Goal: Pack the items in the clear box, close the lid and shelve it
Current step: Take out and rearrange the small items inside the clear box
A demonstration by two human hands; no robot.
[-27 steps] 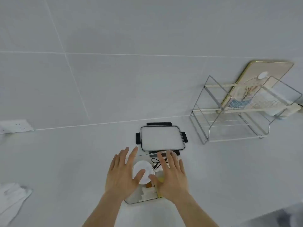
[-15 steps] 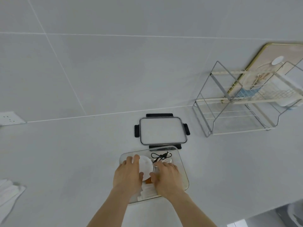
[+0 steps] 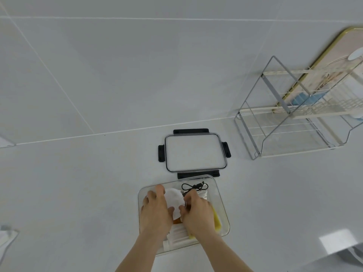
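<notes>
The clear box lies on the white counter just in front of me. It holds a white round pad, a coiled black cable, a yellow item and white packets. Both hands are down inside the box. My left hand curls over the pad's left edge, with its thumb under the pad's near side. My right hand has bent fingers on the pad's right edge. The clear lid with black clips lies flat, just beyond the box.
A wire shelf rack stands at the right against the tiled wall, with a gold-framed board leaning behind it. A white cloth shows at the left edge, and a wall socket sits further up.
Both hands went from spread flat above the box to curled down inside it, closing on the white round pad. The view has tilted down, so the box looks nearer.
</notes>
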